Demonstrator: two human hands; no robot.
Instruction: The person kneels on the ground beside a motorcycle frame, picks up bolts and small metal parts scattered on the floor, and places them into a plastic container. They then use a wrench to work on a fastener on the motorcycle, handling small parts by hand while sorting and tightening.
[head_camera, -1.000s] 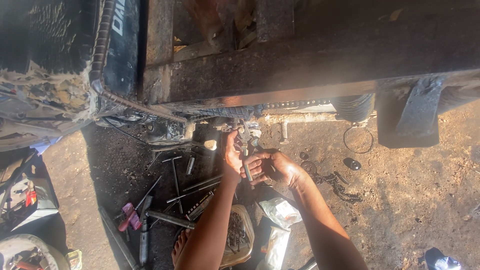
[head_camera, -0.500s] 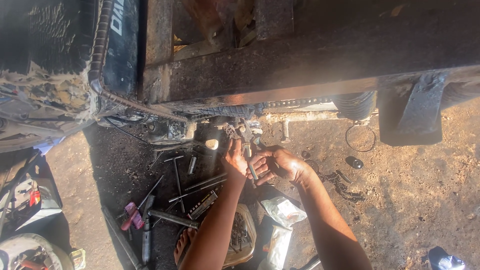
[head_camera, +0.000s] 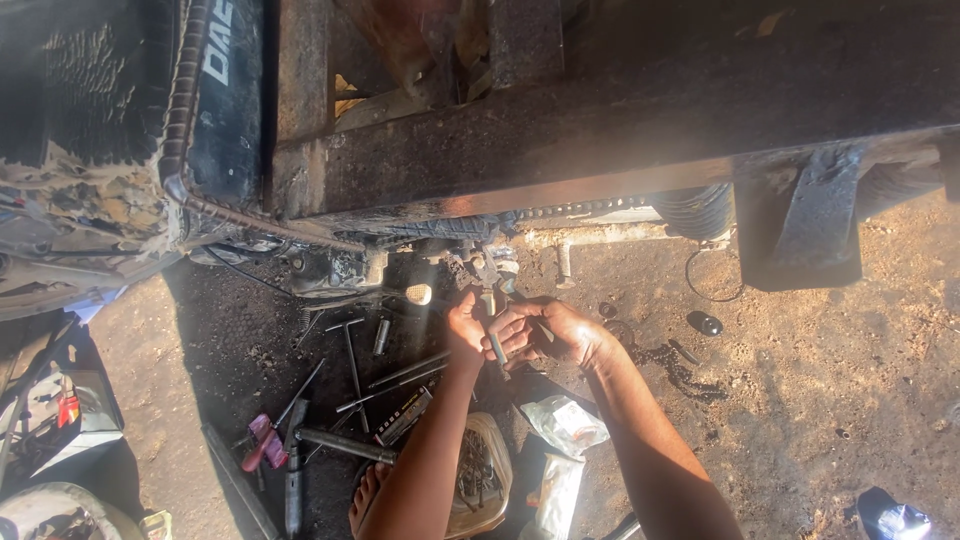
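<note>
Head view: left hand (head_camera: 465, 325) and right hand (head_camera: 545, 332) meet close together under the dark greasy metal frame beam (head_camera: 620, 140) of a vehicle; both pinch around a short grey metal rod-like tool (head_camera: 496, 347), right fingers curled over its upper part, left fingers closed beside it, exact grip partly hidden; rod sits between the two palms, tilted, just below a small grimy metal fitting (head_camera: 482, 262) on the underside; judged stiff, fairly light, likely oily and slippery, best gripped around the shaft near the middle with full fingers; scattered long steel hand tools (head_camera: 385, 380) lie on the dark oil-stained ground (head_camera: 240, 340) left of the hands, a T-handle among them; a pink-handled screwdriver (head_camera: 262, 440) lies further left; a tan woven basket of small parts (head_camera: 478, 475) sits under the left forearm; crumpled white plastic bag (head_camera: 565, 425) beside it; black metal bracket (head_camera: 805, 225) hangs at right over sandy dirt; a bare foot (head_camera: 365, 495) shows at bottom.
</note>
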